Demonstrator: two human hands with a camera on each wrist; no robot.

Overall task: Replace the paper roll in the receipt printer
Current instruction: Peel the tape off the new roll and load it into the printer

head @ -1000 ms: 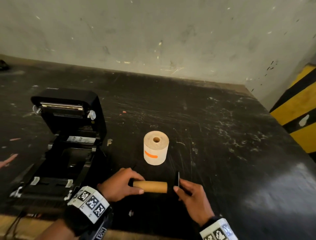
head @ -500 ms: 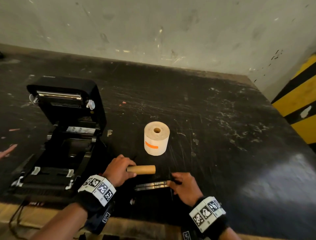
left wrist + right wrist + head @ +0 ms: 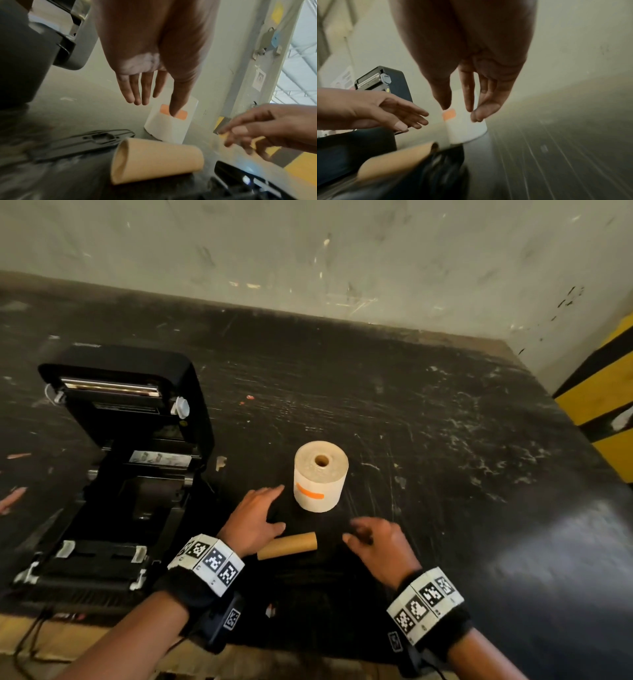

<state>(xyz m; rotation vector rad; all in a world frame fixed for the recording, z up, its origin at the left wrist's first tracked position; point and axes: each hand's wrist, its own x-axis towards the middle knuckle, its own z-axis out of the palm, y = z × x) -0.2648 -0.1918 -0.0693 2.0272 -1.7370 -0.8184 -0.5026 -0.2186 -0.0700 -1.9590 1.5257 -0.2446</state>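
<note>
1. Hands: my left hand and right hand hover with loose fingers, holding nothing.
2. White paper roll with an orange sticker stands at twelve o'clock.
3. Brown cardboard core lies between my hands.
4. Black receipt printer, lid raised, sits at nine o'clock.

Table is showing black, scuffed, scratched top, dull sheen at right. Printer is looking like black matt plastic, with bright metal bar in lid. Paper roll: white, smooth paper, orange sticker. Empty core: matt brown cardboard. Wall is showing rough, marked plaster.
</note>
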